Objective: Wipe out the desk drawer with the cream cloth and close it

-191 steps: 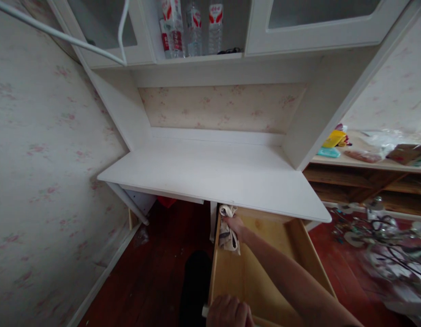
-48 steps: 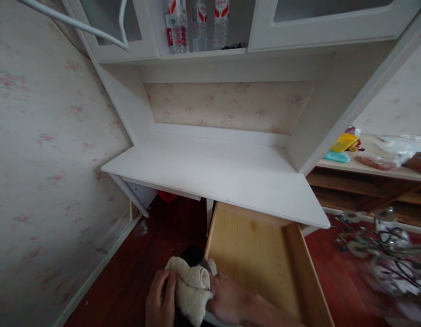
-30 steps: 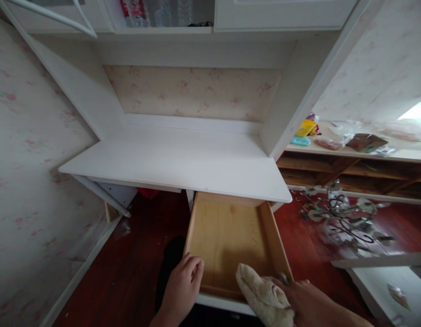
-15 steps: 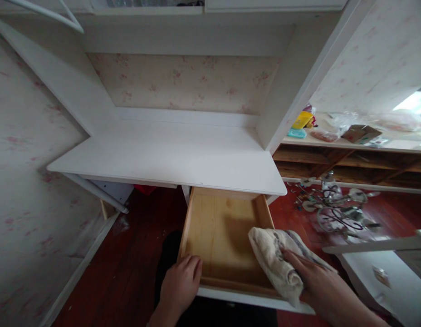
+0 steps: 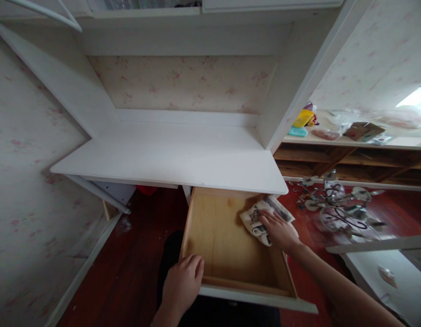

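A wooden drawer (image 5: 220, 240) with a white front is pulled out from under the white desk (image 5: 183, 154). My left hand (image 5: 185, 281) is closed over the drawer's near left corner, fingers wrapped on its edge. Under my right hand (image 5: 276, 229) is a cream cloth (image 5: 253, 222) with dark markings, held against the drawer's right side wall near the back. Part of the cloth drapes over that wall. The drawer's bottom is bare wood, with a shadow near the cloth.
On the red wooden floor (image 5: 142, 263) at right lies a dismantled chandelier (image 5: 343, 204). Behind it, a low shelf unit (image 5: 350, 160) carries plastic bags and a cardboard box (image 5: 363, 131). A white furniture piece (image 5: 397, 281) stands at lower right. Floral wallpaper covers the left wall (image 5: 20, 195).
My right hand has carried the cloth away from the drawer's near right corner, back along its right side. My left hand stays at the near left corner.
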A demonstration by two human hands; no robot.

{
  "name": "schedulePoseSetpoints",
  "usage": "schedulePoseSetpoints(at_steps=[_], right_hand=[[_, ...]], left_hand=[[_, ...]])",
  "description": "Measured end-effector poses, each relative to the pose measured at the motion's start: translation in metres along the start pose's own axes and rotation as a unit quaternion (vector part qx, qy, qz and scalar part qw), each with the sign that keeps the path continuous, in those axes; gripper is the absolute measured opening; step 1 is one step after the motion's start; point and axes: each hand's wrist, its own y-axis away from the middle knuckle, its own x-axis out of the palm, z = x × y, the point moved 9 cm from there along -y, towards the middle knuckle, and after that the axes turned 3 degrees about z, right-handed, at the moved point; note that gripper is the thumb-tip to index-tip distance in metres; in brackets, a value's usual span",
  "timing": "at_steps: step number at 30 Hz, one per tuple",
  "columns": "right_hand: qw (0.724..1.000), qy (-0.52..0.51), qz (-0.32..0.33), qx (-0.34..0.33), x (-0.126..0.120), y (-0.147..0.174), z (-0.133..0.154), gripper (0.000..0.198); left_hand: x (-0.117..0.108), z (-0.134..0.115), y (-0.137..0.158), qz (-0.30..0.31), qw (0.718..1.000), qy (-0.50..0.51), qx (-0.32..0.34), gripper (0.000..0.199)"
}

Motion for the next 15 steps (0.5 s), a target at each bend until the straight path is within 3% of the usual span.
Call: schedulePoseSetpoints(at_steps=[4, 7, 11, 15], right_hand=[[1.0, 0.006, 0.026, 0.0, -0.017, -0.043, -0.01, 0.056], [0.999, 0.002, 0.035, 0.017, -0.025, -0.057, -0.015, 0.055], [0.998, 0.001, 0.036, 0.043, -0.03, -0.053, -0.018, 0.051], [0.992, -0.062, 0.055, 0.097, -0.028, -0.024, -0.022, 0.056]], left_hand=[[0.0, 0.001, 0.0, -0.005, 1.0, 0.005, 0.0, 0.03], [-0.001, 0.002, -0.001, -0.003, 1.0, 0.005, -0.004, 0.03], [-0.002, 0.002, -0.002, -0.005, 1.0, -0.006, -0.002, 0.03], [-0.002, 0.001, -0.001, -0.013, 1.0, -0.021, 0.011, 0.031]])
